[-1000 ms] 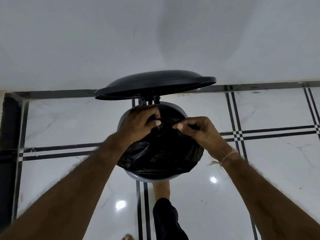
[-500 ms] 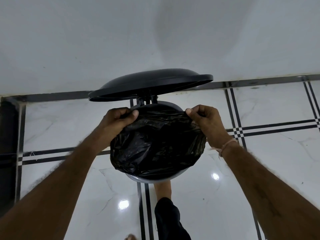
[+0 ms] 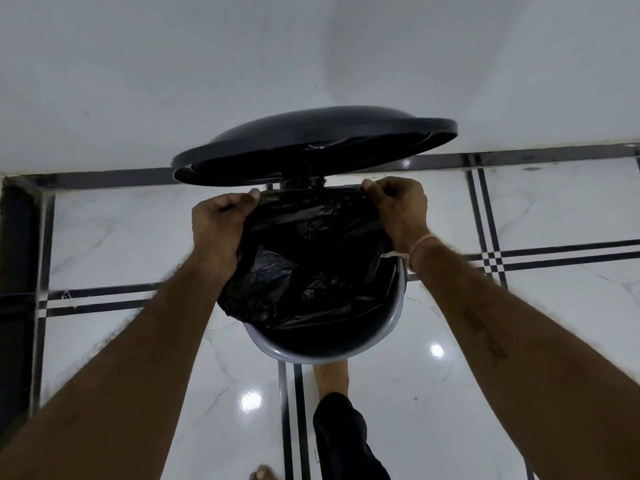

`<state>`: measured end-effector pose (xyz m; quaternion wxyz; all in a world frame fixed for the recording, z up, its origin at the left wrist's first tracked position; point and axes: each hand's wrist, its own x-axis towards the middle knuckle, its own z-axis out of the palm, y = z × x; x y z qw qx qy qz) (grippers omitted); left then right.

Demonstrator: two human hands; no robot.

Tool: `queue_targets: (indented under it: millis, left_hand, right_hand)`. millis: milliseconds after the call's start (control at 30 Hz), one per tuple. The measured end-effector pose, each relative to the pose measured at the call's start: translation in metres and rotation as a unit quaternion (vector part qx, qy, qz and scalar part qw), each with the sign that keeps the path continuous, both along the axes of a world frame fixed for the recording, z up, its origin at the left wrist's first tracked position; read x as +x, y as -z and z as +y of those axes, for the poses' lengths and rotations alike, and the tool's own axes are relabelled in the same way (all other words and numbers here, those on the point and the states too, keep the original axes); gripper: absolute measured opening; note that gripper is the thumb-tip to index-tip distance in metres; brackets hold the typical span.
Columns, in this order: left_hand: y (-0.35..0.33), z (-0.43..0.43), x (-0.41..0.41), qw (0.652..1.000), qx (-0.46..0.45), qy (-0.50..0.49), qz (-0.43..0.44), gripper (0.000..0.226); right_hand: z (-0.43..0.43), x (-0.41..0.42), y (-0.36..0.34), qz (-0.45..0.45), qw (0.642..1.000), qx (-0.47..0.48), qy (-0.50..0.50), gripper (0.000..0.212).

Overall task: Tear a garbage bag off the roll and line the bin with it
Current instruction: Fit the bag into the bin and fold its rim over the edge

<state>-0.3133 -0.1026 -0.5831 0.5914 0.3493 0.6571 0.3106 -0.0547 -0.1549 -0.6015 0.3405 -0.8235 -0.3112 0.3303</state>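
A round grey pedal bin [image 3: 388,336] stands on the floor below me, its black lid [image 3: 311,140] raised towards the wall. A black garbage bag [image 3: 311,268] hangs crumpled inside the bin's mouth. My left hand [image 3: 216,225] grips the bag's edge at the far left of the rim. My right hand [image 3: 398,206] pinches the edge at the far right. Between them the bag's edge is stretched along the back of the rim, under the lid's hinge. The near rim of the bin shows bare grey. No roll is in view.
A white wall [image 3: 311,64] rises right behind the bin. The floor [image 3: 519,358] is glossy white marble tile with black stripes. My foot [image 3: 330,375] and a black trouser leg [image 3: 343,438] are just in front of the bin. A dark upright edge [image 3: 17,271] stands at the far left.
My hands have moved apart and back towards the hinge, spreading the bag's mouth open. The bag, bunched over the bin before, now hangs down inside it.
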Motion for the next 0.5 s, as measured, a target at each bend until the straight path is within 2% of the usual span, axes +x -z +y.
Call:
queue_targets:
  millis: [100,267,433,500]
  left_hand:
    - [0.005,0.011,0.008,0.999,-0.041,-0.019,0.011,0.028]
    - [0.01,0.03,0.008,0.992,-0.119,-0.027,0.04,0.029]
    - [0.025,0.037,-0.011,0.97,-0.241,0.008,0.03,0.059]
    - [0.029,0.033,-0.024,0.961,-0.275,0.013,-0.001,0.067]
  right_hand:
    - [0.011,0.005,0.006,0.009,1.0,-0.016,0.003,0.031]
    - [0.016,0.017,0.018,0.088,0.992,-0.085,-0.002,0.038]
    - [-0.003,0.024,0.005,0.211,0.971,-0.115,0.02,0.037]
    - [-0.015,0.031,0.003,0.232,0.965,-0.125,0.014,0.048]
